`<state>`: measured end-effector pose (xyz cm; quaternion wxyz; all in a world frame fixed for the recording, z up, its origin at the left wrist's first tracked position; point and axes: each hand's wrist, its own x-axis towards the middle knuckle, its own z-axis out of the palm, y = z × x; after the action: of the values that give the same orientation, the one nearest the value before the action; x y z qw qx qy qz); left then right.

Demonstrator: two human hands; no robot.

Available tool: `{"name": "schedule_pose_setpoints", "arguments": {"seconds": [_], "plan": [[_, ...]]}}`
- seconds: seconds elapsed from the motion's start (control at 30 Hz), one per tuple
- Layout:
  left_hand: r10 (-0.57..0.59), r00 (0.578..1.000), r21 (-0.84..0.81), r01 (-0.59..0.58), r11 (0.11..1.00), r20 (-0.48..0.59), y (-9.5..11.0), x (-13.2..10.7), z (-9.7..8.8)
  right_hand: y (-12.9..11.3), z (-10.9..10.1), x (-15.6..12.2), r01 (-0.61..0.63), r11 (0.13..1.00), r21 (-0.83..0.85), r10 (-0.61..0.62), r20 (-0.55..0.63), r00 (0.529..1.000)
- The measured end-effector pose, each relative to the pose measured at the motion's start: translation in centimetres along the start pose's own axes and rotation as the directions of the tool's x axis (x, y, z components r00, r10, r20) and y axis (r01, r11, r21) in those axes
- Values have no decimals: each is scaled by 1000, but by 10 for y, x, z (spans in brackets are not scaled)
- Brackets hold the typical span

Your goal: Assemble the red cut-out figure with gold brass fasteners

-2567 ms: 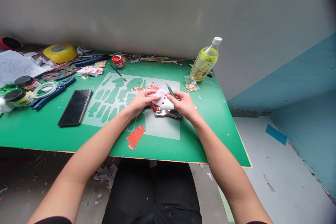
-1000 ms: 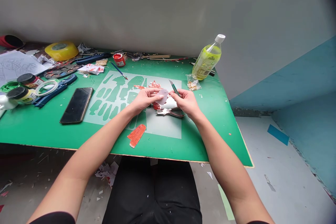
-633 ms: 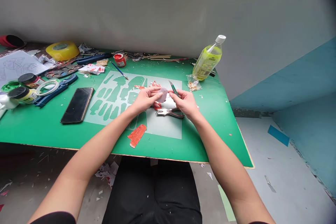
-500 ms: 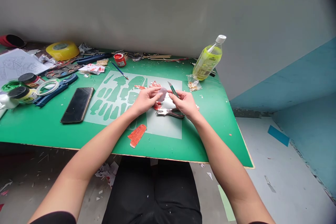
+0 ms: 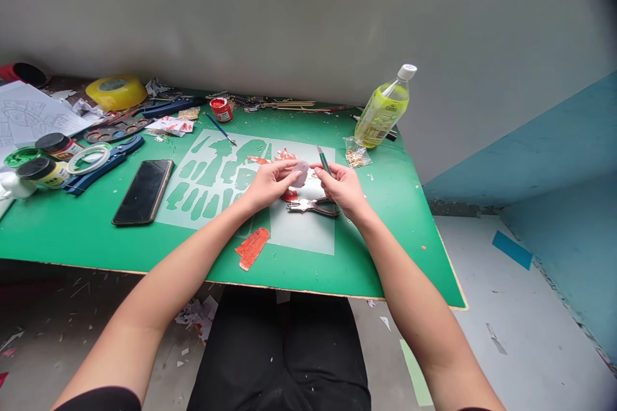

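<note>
**Items in hand: cutout and knife**

Small pale cutout (image 5: 301,173): rounded, flat, pinched at its edge in my left hand (image 5: 267,183). Green-handled craft knife (image 5: 324,160): slim, blade tilted up and away, gripped in my right hand (image 5: 343,186), just beside the cutout.

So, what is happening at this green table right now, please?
A seated person holds a small pale rounded cut-out piece in the left hand and a slim green-handled craft knife in the right hand, just above a grey stencil sheet on the green table. Silver metal pliers lie beneath the hands; a black phone lies to the left.
</note>
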<state>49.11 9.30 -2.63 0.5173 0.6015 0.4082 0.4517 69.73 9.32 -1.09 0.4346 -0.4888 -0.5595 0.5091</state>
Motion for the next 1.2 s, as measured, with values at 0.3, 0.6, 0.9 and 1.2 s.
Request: {"name": "schedule_pose_setpoints", "arguments": {"seconds": [0.3,0.6,0.9,1.2], "plan": [[53,998,52,-51,997,-35,-8,1,-1,-7,-1,-5,-39,998,45,37,41,998],[64,996,91,-59,994,-55,-10,1,-1,-7,1,-6,-50,997,63,47,49,998],[119,990,182,-104,978,-72,-9,0,-2,-7,2,-4,-40,997,68,38,31,999],[167,986,94,-164,982,-21,-9,2,0,-9,2,-2,-112,985,135,110,22,994]]}}
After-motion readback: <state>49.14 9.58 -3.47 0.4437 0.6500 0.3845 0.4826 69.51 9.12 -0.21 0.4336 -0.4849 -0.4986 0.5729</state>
